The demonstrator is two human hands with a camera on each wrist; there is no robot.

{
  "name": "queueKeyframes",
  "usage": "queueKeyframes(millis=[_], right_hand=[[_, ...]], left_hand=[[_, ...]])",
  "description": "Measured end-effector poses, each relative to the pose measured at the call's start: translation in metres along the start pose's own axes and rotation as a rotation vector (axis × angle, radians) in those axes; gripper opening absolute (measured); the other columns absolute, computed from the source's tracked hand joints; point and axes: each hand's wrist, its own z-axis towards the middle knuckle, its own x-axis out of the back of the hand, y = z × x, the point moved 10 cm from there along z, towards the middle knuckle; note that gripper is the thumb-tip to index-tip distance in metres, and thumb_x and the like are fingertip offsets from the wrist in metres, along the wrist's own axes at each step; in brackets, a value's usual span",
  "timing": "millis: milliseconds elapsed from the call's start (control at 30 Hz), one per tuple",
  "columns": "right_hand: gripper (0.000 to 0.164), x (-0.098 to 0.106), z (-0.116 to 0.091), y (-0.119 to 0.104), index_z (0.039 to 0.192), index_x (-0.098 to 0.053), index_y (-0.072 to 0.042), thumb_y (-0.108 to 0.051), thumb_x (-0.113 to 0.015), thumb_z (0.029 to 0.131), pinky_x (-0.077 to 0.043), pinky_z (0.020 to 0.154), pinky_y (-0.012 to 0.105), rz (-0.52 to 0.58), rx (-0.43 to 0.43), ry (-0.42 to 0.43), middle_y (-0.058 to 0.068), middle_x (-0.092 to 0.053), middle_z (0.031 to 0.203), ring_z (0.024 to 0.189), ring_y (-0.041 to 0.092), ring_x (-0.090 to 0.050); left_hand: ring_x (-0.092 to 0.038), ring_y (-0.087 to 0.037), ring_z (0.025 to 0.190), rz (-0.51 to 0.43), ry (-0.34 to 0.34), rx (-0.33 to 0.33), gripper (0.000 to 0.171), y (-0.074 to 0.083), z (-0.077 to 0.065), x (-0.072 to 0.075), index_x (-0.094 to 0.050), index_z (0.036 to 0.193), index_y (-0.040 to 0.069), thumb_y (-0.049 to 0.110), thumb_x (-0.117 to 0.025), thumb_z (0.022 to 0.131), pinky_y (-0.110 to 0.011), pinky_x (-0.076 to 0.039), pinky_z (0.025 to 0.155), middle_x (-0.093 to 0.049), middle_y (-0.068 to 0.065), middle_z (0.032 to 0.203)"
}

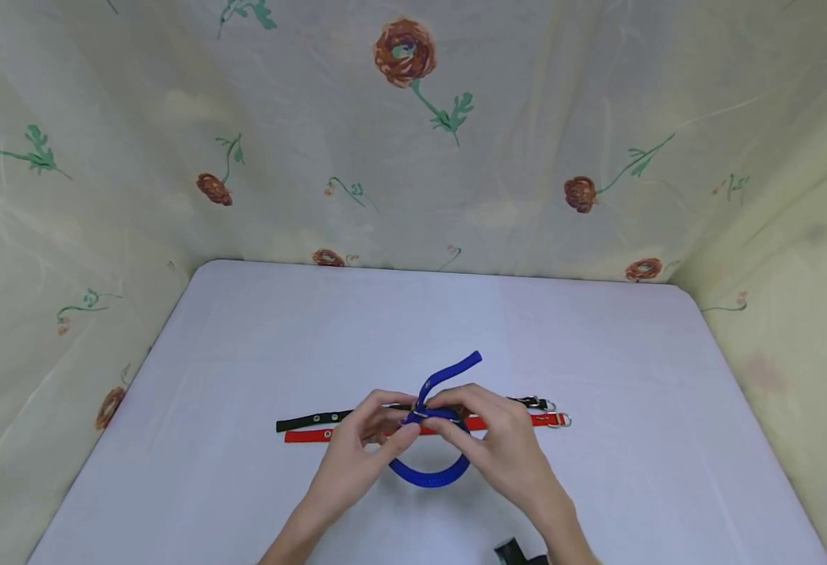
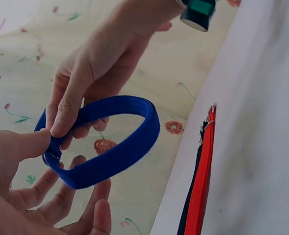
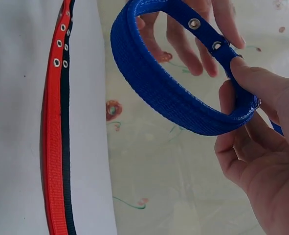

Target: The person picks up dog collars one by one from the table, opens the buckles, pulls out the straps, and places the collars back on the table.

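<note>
A blue webbing collar (image 1: 429, 477) is curved into a loop above the table, its loose end rising away from the hands. My left hand (image 1: 350, 459) pinches it with thumb and fingers near the overlap, where metal hardware partly shows. My right hand (image 1: 504, 443) pinches the band just to the right of that spot. Metal eyelets (image 3: 194, 23) line part of the strap in the right wrist view. Behind the hands, a red collar (image 1: 305, 436) and a black collar (image 1: 307, 422) lie side by side on the table, their middles partly hidden.
The collars lie on a white table (image 1: 597, 345) with rounded far corners. Pale flowered curtain (image 1: 300, 102) hangs behind it and along both sides. A dark device (image 1: 512, 552) shows by the right wrist at the bottom edge.
</note>
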Motion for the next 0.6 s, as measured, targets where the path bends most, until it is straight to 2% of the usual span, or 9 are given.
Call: queueKeyframes(millis=[133,300,600], right_hand=[[0.031,0.007,-0.001,0.000,0.111,-0.078,-0.018,-0.008,-0.090,0.085,-0.065,0.079,0.025,-0.004,0.022,0.052,-0.006,-0.082,0.104,0.091,0.009,-0.077],[0.032,0.012,-0.002,-0.002,0.110,-0.078,-0.016,-0.005,-0.091,0.083,-0.061,0.075,0.019,0.001,0.044,0.079,-0.004,-0.082,0.101,0.084,0.006,-0.072],[0.028,0.003,0.000,0.000,0.111,-0.080,-0.019,-0.010,-0.090,0.086,-0.065,0.087,0.026,-0.004,-0.004,-0.001,-0.006,-0.083,0.107,0.100,0.013,-0.080]], left_hand=[[-0.075,-0.015,0.112,0.078,0.023,-0.031,0.031,0.000,-0.002,0.001,-0.066,0.132,0.027,0.034,-0.075,0.103,-0.029,-0.056,0.096,-0.081,0.003,0.120],[-0.076,-0.013,0.105,0.075,0.048,-0.017,0.022,-0.001,-0.004,0.004,-0.069,0.122,0.021,0.034,-0.073,0.104,-0.025,-0.056,0.092,-0.082,0.001,0.111],[-0.076,-0.014,0.096,0.007,0.065,-0.067,0.021,0.004,-0.004,0.003,-0.072,0.121,0.017,0.030,-0.072,0.105,-0.026,-0.060,0.091,-0.081,-0.004,0.107]])
